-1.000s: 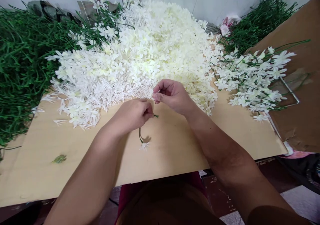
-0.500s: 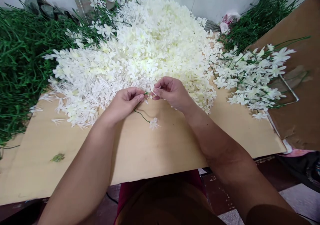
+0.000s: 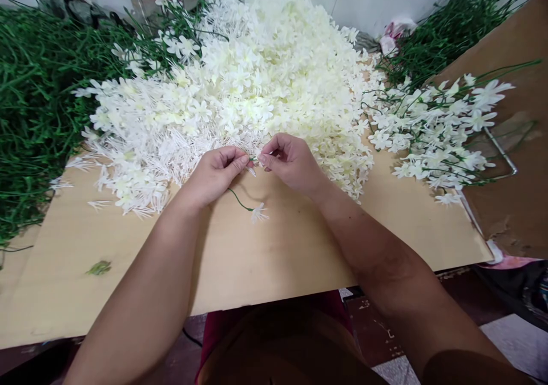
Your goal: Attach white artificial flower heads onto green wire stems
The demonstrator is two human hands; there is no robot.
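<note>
My left hand (image 3: 214, 175) pinches a thin green stem (image 3: 238, 199) that curves down to a white blossom (image 3: 259, 213) fixed on its lower end, lying on the pale board (image 3: 274, 259). My right hand (image 3: 291, 162) pinches a small white flower head (image 3: 252, 169) and holds it against the stem's upper tip, right by the left fingertips. Both hands meet at the near edge of a big heap of loose white flower heads (image 3: 257, 76).
Bare green stems are piled at the left (image 3: 29, 105) and back right (image 3: 445, 25). Finished stems with white blossoms (image 3: 432, 128) lie at the right over a brown cardboard sheet (image 3: 514, 162). A small green scrap (image 3: 99, 268) sits on the board.
My left hand lifted the stem up to the right hand at the heap's edge. The blossom on its lower end swung to the right. Since half a second ago, hardly anything has moved.
</note>
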